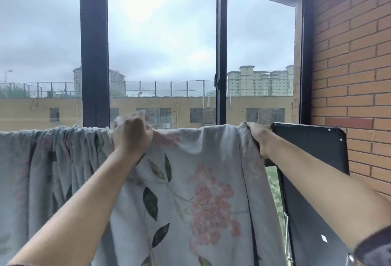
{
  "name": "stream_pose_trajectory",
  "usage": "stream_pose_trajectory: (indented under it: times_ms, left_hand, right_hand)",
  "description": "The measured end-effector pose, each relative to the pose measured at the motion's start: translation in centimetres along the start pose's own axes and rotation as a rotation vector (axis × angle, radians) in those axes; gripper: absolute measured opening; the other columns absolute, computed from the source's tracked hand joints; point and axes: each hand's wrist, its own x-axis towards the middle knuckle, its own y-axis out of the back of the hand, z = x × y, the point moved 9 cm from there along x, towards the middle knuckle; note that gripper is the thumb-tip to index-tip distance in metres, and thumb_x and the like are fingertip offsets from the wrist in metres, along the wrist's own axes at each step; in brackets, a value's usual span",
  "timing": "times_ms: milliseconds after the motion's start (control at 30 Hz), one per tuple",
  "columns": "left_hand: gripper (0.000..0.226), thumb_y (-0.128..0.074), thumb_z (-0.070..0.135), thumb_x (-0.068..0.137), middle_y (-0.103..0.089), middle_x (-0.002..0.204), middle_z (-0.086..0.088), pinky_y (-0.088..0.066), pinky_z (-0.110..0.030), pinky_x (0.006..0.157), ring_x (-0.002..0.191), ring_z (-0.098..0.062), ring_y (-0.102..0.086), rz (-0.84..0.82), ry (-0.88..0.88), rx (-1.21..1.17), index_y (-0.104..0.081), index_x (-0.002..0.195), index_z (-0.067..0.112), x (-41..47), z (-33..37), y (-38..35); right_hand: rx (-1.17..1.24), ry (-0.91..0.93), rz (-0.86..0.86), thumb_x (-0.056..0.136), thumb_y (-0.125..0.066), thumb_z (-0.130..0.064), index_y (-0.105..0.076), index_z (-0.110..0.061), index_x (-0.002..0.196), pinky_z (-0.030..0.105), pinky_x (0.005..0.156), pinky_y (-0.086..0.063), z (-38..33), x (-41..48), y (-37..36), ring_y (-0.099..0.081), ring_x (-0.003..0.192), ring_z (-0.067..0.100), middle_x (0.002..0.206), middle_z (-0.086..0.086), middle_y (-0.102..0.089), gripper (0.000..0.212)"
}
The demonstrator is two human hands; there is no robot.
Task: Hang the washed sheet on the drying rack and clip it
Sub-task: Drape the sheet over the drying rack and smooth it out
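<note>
Before a dark-framed window [94, 54], the sheet [190, 181] hangs draped over a horizontal line at about hand height; whatever bar carries it is hidden under the cloth. The fabric is pale grey-blue with pink blossom clusters and dark green leaves. To the left it is bunched into tight gathers along the top; in the middle and to the right it lies flatter and falls in a broad panel down past the bottom of the view.

The left hand [132, 136] is clenched on the top edge near the middle, a fold of cloth pinched up above the knuckles (that raised bit is blurred). The right hand [259, 136] grips the sheet's right edge at the top, fingers curled over it and the thumb below, just beside a black panel [313, 145] with rounded corners. Both forearms reach up from the lower corners; a dark sleeve [374, 246] shows at the right one.

A brick wall [355, 64] stands at the right. Through the glass lie grey sky, a long tan building and tower blocks.
</note>
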Motion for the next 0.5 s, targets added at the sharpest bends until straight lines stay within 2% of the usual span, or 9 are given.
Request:
stream_pose_trajectory:
  times_ms: [33,100,167,233,300,400,500]
  left_hand:
    - [0.015,-0.052,0.017,0.091,-0.068,0.100,-0.004,-0.039,-0.044,0.099,0.082,-0.020,-0.057,-0.037,-0.078,-0.034,-0.063,0.100,0.011,-0.3,2.0,-0.8]
    - [0.021,-0.052,0.028,0.094,-0.068,0.105,0.000,-0.041,-0.042,0.098,0.090,-0.021,-0.061,-0.154,-0.182,-0.094,-0.066,0.104,0.015,-0.8,5.5,-2.9]
    - [0.024,-0.053,0.035,0.094,-0.071,0.095,-0.002,-0.045,-0.037,0.085,0.086,-0.025,-0.064,-0.212,-0.223,-0.068,-0.068,0.097,0.017,-1.2,7.1,-4.4]
    - [0.023,-0.054,0.030,0.094,-0.070,0.079,-0.008,-0.043,-0.034,0.068,0.076,-0.030,-0.064,-0.160,-0.177,-0.118,-0.067,0.082,0.014,-0.8,6.6,-4.1]
    - [0.025,-0.054,0.023,0.094,-0.067,0.071,-0.012,-0.044,-0.033,0.059,0.070,-0.032,-0.063,-0.097,-0.090,-0.151,-0.064,0.074,0.011,-0.3,4.4,-3.0]
    - [0.024,-0.055,0.021,0.090,-0.065,0.071,-0.016,-0.041,-0.033,0.059,0.070,-0.034,-0.061,-0.025,0.061,-0.069,-0.061,0.072,0.007,0.3,-0.9,-0.7]
    - [0.021,-0.062,0.017,0.080,-0.061,0.069,-0.017,-0.045,-0.037,0.061,0.071,-0.035,-0.060,0.042,0.172,-0.055,-0.051,0.065,0.008,0.5,-4.8,1.7]
  right_hand:
    - [-0.038,-0.018,-0.029,0.096,-0.042,-0.045,-0.057,-0.018,0.063,0.028,0.058,-0.049,0.3,-0.2,-0.3,-0.058,0.061,0.021,0.066,0.007,-0.061,0.045]
    - [-0.132,-0.016,-0.082,0.093,-0.048,-0.052,-0.064,-0.012,0.074,0.030,0.062,-0.051,0.3,-1.1,-0.8,-0.063,0.070,0.025,0.076,0.012,-0.067,0.047]
    - [-0.185,0.043,-0.064,0.094,-0.053,-0.036,-0.061,-0.010,0.080,0.028,0.059,-0.050,-0.3,-1.0,-0.7,-0.062,0.069,0.023,0.077,0.011,-0.065,0.030]
    - [-0.169,0.098,0.020,0.091,-0.051,-0.020,-0.058,-0.009,0.078,0.028,0.063,-0.047,-1.2,-0.5,0.3,-0.060,0.069,0.024,0.075,0.010,-0.063,0.018]
    - [-0.104,0.125,0.085,0.084,-0.049,-0.016,-0.057,-0.010,0.075,0.032,0.067,-0.045,-2.0,-0.2,1.6,-0.058,0.070,0.025,0.075,0.011,-0.060,0.014]
    - [0.015,0.155,0.193,0.084,-0.047,-0.013,-0.051,-0.012,0.065,0.031,0.059,-0.044,-3.3,0.1,4.2,-0.053,0.059,0.024,0.064,0.010,-0.055,0.020]
    - [0.061,0.172,0.273,0.084,-0.048,-0.013,-0.053,-0.012,0.063,0.031,0.061,-0.044,-3.9,0.2,6.1,-0.053,0.060,0.024,0.055,0.009,-0.058,0.022]
